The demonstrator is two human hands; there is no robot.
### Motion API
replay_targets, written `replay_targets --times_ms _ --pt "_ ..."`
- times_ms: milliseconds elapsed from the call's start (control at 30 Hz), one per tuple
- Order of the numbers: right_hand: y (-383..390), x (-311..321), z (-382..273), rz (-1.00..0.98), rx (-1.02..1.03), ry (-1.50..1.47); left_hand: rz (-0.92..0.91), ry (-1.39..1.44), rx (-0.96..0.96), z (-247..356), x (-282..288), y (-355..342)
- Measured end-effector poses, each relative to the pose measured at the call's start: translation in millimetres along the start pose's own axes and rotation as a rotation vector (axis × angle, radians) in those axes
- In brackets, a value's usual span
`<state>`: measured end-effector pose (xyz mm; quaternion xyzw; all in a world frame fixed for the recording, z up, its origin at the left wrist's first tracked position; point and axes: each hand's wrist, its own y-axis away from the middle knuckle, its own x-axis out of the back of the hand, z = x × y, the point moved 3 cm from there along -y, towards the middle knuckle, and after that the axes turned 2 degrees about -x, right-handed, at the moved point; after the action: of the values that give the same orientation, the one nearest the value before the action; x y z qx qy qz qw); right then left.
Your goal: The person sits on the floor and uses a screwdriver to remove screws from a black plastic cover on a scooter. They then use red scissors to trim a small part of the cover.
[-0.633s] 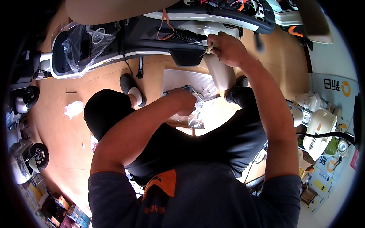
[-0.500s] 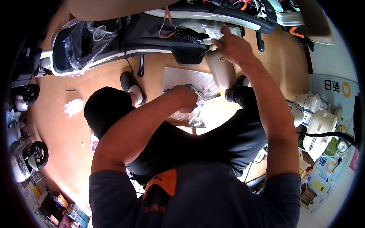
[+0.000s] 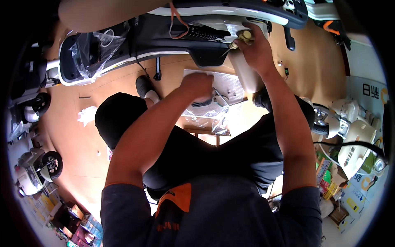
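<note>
Seemingly begun, not finished: pinching a yellowish rounded piece (image 3: 245, 36) in the far, half-closed right hand (image 3: 258, 51); curling the near left hand (image 3: 198, 87) over silvery bubble-textured sheeting (image 3: 231, 83), cannot tell on what.

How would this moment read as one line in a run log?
left hand: over bubble wrap, grip unclear | right hand: holding yellowish piece near black spring

A small, yellowish, rounded piece (image 3: 245, 36), partly hidden, sits in the right hand's fingers (image 3: 258, 33) at one o'clock.
</note>
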<state>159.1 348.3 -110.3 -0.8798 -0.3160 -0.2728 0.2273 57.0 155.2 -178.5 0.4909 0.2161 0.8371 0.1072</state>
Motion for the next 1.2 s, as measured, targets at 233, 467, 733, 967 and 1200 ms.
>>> replay_targets --times_ms 233,467,733,967,1200 --pt "10 -33 24 -0.122 -0.129 0.009 0.565 0.349 -0.032 -19 6 -91" --pt "18 -40 37 -0.136 -0.206 -0.083 0.438 0.158 0.068 -3 11 -124" --pt "12 -58 53 -0.188 -0.187 -0.003 0.699 0.209 0.115 -23 -6 -131" --pt "20 -61 70 -0.164 -0.267 0.091 0.686 0.298 0.118 -9 -4 -126" --pt "22 -60 62 -0.073 -0.217 0.13 0.783 0.186 0.392 -52 -31 -115"
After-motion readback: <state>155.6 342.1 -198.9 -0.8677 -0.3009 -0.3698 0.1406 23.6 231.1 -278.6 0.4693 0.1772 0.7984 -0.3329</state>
